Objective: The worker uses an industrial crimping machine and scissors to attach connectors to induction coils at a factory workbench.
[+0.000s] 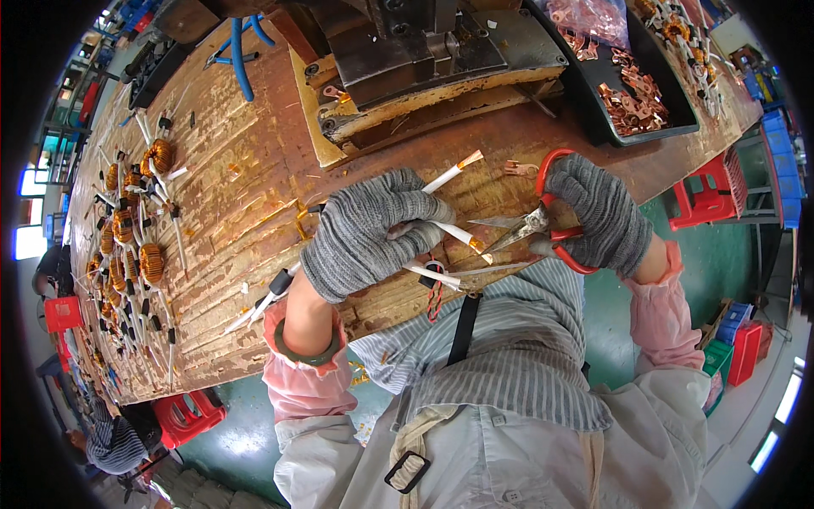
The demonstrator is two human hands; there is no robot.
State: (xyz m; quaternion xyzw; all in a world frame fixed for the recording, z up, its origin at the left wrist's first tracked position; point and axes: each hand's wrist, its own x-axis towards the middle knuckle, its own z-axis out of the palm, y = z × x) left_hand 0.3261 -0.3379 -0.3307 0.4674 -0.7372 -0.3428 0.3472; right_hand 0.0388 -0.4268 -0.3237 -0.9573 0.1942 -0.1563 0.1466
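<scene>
My left hand (370, 227), in a grey knitted glove, is closed around white-sleeved cables (455, 172). One cable end points away from me, with copper-coloured strands at its tip. A second white cable end (460, 233) juts out to the right of my fingers. Red-handled scissors (534, 222) are in my gloved right hand (600, 214), fingers through the loops. Their blades are spread apart beside the tip of that second cable. Below my left hand lie another white cable end (434, 273) and a red-and-black twisted wire (435, 297). Copper terminals (521, 168) rest near the scissors.
A heavy metal press (415, 68) stands at the far middle. To its right, a black tray (610, 136) holds copper terminals and a plastic bag. Several copper-wound coils with white leads (151, 261) cover the table's left. Blue tubing (241, 68) lies at the back left; red stools (705, 193) stand around.
</scene>
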